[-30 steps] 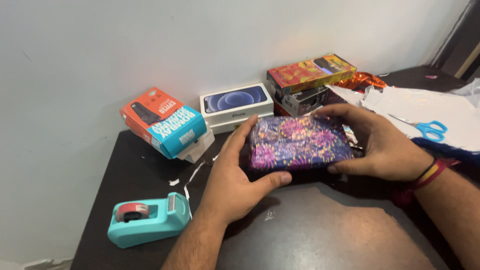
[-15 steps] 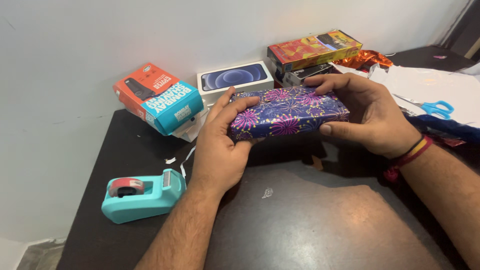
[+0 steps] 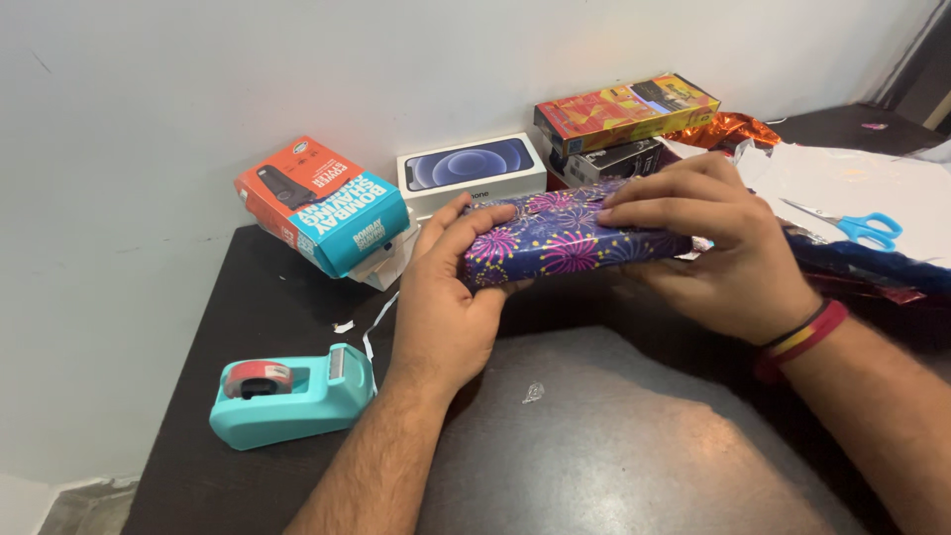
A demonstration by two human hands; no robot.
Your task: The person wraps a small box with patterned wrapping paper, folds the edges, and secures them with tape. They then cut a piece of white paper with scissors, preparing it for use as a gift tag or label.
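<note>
You hold the wrapped box (image 3: 570, 238), covered in purple paper with firework bursts, between both hands just above the dark table (image 3: 614, 446). Your left hand (image 3: 446, 297) cups its left end, fingers curled over the top edge and thumb tucked below. Your right hand (image 3: 713, 253) lies across the right half, fingers flat and close together on the top face, thumb beneath. The wrap looks closed all round, so this reads as the pressing-down stage, smoothing the folds and checking the seams. From here, any loose flap would call for tape: the teal tape dispenser (image 3: 292, 396) sits well off your left wrist, toward you. The blue-handled scissors (image 3: 857, 226) lie on the white paper sheet (image 3: 852, 183) beyond your right knuckles. Behind your fingertips, by the wall, stand an orange and teal carton (image 3: 322, 208), a white phone box (image 3: 471, 173) and a red and yellow box (image 3: 624, 107).
</note>
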